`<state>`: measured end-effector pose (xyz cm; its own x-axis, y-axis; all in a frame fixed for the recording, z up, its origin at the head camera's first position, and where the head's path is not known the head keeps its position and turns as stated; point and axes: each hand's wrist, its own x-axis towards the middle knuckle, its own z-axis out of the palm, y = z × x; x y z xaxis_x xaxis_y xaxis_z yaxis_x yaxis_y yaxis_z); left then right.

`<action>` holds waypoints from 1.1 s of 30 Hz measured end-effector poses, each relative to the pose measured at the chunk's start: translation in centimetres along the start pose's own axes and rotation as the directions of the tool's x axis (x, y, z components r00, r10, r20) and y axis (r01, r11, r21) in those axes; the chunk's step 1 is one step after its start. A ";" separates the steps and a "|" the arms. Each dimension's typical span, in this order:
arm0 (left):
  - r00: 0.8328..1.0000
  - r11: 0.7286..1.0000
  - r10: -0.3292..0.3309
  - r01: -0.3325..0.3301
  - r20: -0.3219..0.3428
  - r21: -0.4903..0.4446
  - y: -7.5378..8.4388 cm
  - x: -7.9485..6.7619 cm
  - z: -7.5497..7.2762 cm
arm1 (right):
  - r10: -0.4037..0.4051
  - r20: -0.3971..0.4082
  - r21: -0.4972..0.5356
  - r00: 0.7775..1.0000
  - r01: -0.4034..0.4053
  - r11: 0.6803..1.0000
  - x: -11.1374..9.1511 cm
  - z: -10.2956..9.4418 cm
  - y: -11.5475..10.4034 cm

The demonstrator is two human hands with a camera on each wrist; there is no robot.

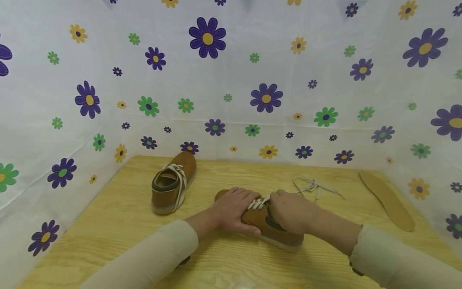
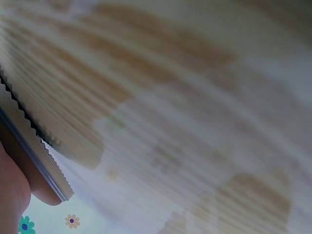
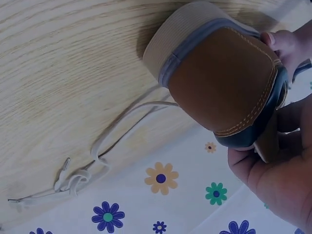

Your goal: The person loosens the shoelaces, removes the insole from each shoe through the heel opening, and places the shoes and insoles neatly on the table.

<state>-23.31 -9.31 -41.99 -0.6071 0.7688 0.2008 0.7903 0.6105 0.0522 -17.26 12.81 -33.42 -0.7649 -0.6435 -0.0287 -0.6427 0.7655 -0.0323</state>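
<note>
A brown leather shoe [image 1: 268, 224] sits with its toe toward the far left and its heel toward me. My left hand [image 1: 234, 210] grips its front part, fingers over the top and thumb along the near side. At the shoe's opening, my right hand [image 1: 292, 210] has curled fingers and pinches a tan flap [image 3: 267, 144], apparently the tongue. The pale shoelace [image 1: 257, 203] crosses the front of the shoe beside both hands; its loose end [image 1: 312, 185] lies looped on the table behind. In the left wrist view the ridged sole edge [image 2: 41, 151] shows close up.
Another brown laced shoe [image 1: 187, 168] stands at the back left of the wooden table [image 1: 119, 241]. A tan insole [image 1: 388, 200] lies near the right edge. A white flowered sheet [image 1: 231, 72] encloses the back and sides.
</note>
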 end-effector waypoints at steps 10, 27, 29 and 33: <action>1.000 1.000 0.015 -0.015 -0.002 0.006 0.2 0.1 -0.2 | 0.132 0.129 0.245 0.983 -0.161 0.956 0.4 -1.1 2.0; 0.999 1.000 -0.015 0.014 0.029 0.025 0.0 0.1 -0.1 | -0.561 -0.271 -0.361 0.782 0.458 0.813 -1.6 2.1 3.9; 1.000 1.000 -0.012 0.012 0.026 0.027 0.1 0.1 0.0 | -0.615 -0.300 -0.384 0.729 0.499 0.777 -1.6 2.5 4.2; 1.000 1.000 -0.004 0.003 0.020 0.019 0.2 0.1 -0.1 | -0.698 -0.369 -0.423 0.613 0.558 0.714 -1.8 3.4 5.0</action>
<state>-23.23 -9.10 -41.85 -0.6115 0.7702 0.1812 0.7866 0.6165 0.0338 -19.00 17.77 -36.92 -0.0364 -0.9267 0.3740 -0.9035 0.1904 0.3839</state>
